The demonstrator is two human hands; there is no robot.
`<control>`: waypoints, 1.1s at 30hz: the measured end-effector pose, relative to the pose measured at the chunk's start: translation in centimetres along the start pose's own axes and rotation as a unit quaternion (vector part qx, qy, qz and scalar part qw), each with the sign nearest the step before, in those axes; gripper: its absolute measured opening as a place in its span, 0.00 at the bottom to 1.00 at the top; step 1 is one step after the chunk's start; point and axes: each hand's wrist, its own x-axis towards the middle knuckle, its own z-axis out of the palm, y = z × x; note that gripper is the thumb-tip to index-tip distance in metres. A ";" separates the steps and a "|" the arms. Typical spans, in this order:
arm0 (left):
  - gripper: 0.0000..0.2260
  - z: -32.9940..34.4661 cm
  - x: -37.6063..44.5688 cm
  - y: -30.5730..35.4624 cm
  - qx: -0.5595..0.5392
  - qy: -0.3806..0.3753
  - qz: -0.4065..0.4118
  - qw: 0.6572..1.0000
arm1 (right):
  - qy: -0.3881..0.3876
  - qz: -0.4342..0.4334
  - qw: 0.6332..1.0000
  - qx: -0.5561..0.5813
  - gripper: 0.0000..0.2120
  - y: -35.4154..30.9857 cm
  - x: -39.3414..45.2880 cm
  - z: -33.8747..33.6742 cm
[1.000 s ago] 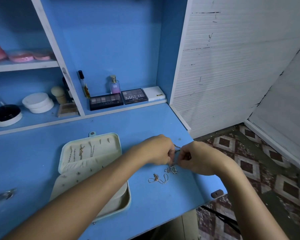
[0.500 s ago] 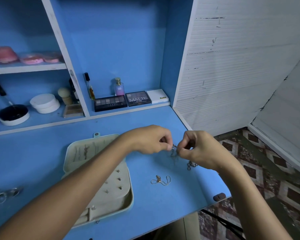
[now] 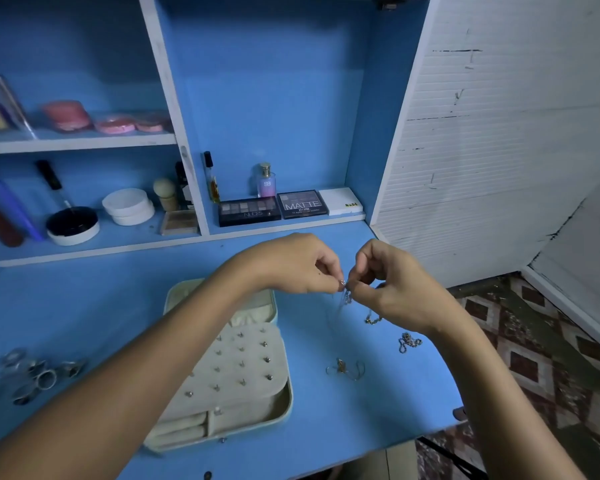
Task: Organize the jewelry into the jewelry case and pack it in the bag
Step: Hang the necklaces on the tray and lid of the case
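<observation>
**Both hands pinch one chain above desk**

We see left hand [image 3: 291, 268] and right hand [image 3: 392, 285] with fingertips closed on a thin necklace [image 3: 346, 297], raised near the desk [image 3: 326, 427] right edge. Open jewelry case [image 3: 243, 375] sits mid-desk; rings [image 3: 32, 375] at the left edge.

A home dressing corner, by the look of it. A blue-painted wooden desk [image 3: 326, 427] stands under blue shelves with white edges [image 3: 80, 142] holding cosmetics: dark rectangular eyeshadow palettes [image 3: 249, 211], a small clear perfume bottle with a gold cap [image 3: 266, 181], round white jars [image 3: 128, 206] and pink powder puffs [image 3: 115, 124]. Beside it are a white ribbed panel wall [image 3: 499, 168] and a patterned brown-and-cream tiled floor [image 3: 534, 358].
</observation>
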 end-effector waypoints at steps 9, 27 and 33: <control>0.06 -3.1 -2.9 -1.5 -0.048 0.038 -0.035 0.997 | -0.003 -0.053 0.998 0.027 0.10 -2.7 2.2 2.1; 0.07 -7.3 -7.7 -3.8 -0.157 0.097 -0.056 0.981 | -0.019 -0.096 0.991 0.093 0.08 -6.2 5.2 6.1; 0.06 -7.4 -8.3 -4.4 -0.177 0.094 -0.052 0.978 | -0.056 -0.090 0.986 0.133 0.13 -6.9 5.8 7.1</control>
